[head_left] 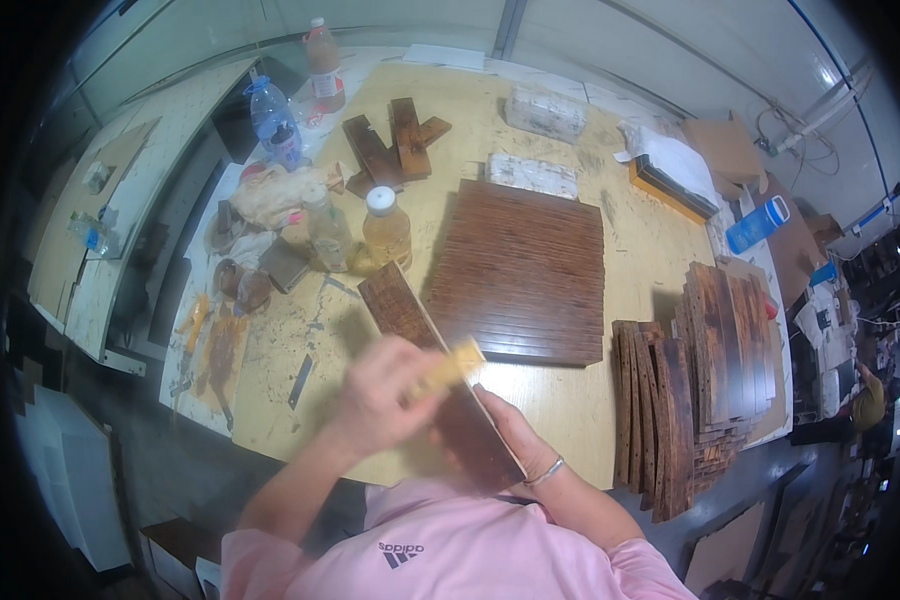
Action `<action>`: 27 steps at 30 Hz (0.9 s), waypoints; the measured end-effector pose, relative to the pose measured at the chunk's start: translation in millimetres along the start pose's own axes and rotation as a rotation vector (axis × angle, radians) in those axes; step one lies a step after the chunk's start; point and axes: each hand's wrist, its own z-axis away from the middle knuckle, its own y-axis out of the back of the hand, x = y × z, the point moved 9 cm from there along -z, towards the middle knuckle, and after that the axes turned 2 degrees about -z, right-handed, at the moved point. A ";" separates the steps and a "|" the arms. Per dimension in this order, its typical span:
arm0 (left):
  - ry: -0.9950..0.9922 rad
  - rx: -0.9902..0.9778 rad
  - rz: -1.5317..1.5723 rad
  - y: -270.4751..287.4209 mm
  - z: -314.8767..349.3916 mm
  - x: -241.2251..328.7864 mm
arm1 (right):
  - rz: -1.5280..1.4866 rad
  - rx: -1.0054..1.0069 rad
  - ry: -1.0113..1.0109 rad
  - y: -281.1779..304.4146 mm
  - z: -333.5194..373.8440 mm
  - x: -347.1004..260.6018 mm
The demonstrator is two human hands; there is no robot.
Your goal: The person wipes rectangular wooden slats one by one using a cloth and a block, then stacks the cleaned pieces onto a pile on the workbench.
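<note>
My left hand (388, 392), a little smeared by motion, is closed on a small yellow pad (455, 366) that lies across the edge of a dark brown wooden board (480, 440); whether it is sandpaper or a sponge I cannot tell. My right hand (515, 432) grips the same board from its right side near the lower end, and part of its fingers is hidden behind the wood. The board slants from the upper left down toward my body, held over the front of the table. Beyond it lies a neat stack of dark boards (520, 270).
Stacked curved brown slats (660, 410) stand at the table's right. A white-capped bottle (386, 225), a clear bottle (327, 232) and rags (270, 195) sit at the left. Farther back are loose wood pieces (410, 135), white wrapped blocks (545, 112) and a blue bottle (757, 225).
</note>
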 end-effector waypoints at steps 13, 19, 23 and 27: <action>0.294 0.357 -0.202 67.1 -26.7 -87.5 | -0.036 0.000 -0.014 -1.4 -0.1 0.9; -0.014 -0.009 0.017 -33.7 2.5 15.8 | -0.168 -0.200 0.152 40.5 -46.2 -51.6; -0.156 -0.223 0.169 -71.4 44.5 62.3 | -0.005 -0.318 0.283 6.4 -37.4 -86.9; -0.076 -0.233 0.257 -61.2 50.6 59.1 | -0.052 -0.377 0.385 10.8 -29.4 -103.4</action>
